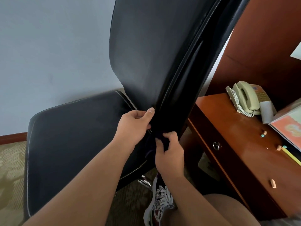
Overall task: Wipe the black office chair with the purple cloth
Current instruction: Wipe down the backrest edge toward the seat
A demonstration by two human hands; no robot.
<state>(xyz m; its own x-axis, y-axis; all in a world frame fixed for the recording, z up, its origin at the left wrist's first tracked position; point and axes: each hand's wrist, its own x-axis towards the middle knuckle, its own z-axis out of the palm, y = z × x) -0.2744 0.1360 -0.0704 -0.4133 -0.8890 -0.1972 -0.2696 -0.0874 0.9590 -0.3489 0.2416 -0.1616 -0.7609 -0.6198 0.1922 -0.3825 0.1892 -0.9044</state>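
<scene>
The black office chair (146, 51) fills the middle of the view, its tall backrest rising up and its seat cushion spreading to the lower left. My left hand (134, 126) grips the lower side edge of the backrest, thumb on top. Just below it, my right hand (168, 154) pinches the dark purple cloth (158, 138) against the same edge. The cloth is mostly hidden in shadow between my fingers and the chair; a loose end hangs down beside my right hand.
A wooden desk (231, 144) stands to the right with a beige telephone (244, 98), small pegs, a yellow pencil (291, 156) and papers. A plain wall is at the left, patterned carpet (11, 176) below. My shoe (161, 203) shows under the chair.
</scene>
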